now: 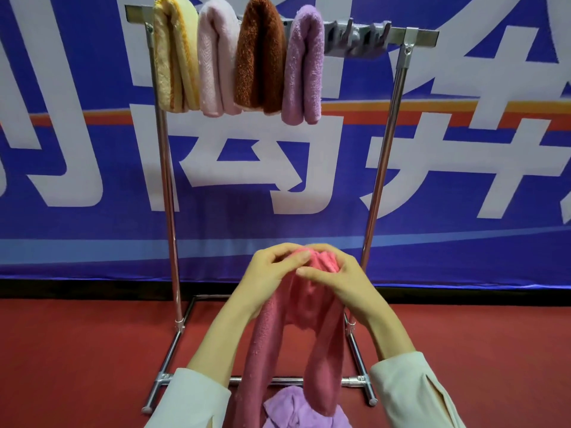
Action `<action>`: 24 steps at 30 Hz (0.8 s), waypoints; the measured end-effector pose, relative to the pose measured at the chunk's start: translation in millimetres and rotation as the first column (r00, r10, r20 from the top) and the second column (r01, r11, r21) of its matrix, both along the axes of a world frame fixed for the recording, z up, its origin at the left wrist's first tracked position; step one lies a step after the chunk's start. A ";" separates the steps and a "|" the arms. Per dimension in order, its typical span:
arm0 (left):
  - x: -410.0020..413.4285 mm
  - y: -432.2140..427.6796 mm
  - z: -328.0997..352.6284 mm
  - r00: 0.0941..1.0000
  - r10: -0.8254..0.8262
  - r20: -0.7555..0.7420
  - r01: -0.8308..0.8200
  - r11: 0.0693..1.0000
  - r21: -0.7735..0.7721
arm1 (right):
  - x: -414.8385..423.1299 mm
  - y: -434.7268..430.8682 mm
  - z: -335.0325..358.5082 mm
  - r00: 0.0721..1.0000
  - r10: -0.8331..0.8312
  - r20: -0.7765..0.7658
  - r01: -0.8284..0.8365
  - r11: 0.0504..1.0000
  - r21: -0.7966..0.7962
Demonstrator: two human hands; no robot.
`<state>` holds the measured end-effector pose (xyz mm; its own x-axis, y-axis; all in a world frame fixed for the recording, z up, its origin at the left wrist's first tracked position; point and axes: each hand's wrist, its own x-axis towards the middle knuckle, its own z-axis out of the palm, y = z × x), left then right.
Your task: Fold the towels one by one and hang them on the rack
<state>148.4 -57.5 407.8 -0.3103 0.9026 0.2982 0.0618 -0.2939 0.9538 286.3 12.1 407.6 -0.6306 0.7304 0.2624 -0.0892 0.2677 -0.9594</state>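
pink towel (309, 304) is held up in front of the rack (426, 35), low between its two uprights, bunched at its top edge between both hands. the left grip (272, 273) has its fingers curled over the bunched edge from the left. the right grip (336, 279) closes on the same bunch from the right, thumb lying across the front. the two hands touch at the fingertips. below them the cloth hangs in two long lobes that reach down between the pale sleeves (191, 400).

a lilac towel (296, 409) lies crumpled beneath the hanging cloth at the bottom edge of the view.

four folded towels are draped side by side over the rack's top bar, from the left: a yellow towel (176, 57), a pale pink towel (216, 57), a brown towel (259, 57) and a purple towel (304, 66). grey hooks (355, 32) line the bare right part of the bar. the rack stands on a red floor (92, 350) before a blue banner (92, 180) with large white characters.
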 end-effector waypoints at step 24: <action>-0.6 -1.4 4.2 0.999 0.039 0.008 -0.039 0.999 0.004 | 5.7 -4.5 7.0 0.996 -0.011 -0.091 -0.001 0.991 -0.133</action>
<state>147.8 -58.9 412.0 -0.3480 0.8883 0.2996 0.0659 -0.2956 0.9530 292.0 7.6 414.7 -0.6047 0.7656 0.2195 -0.1771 0.1395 -0.9743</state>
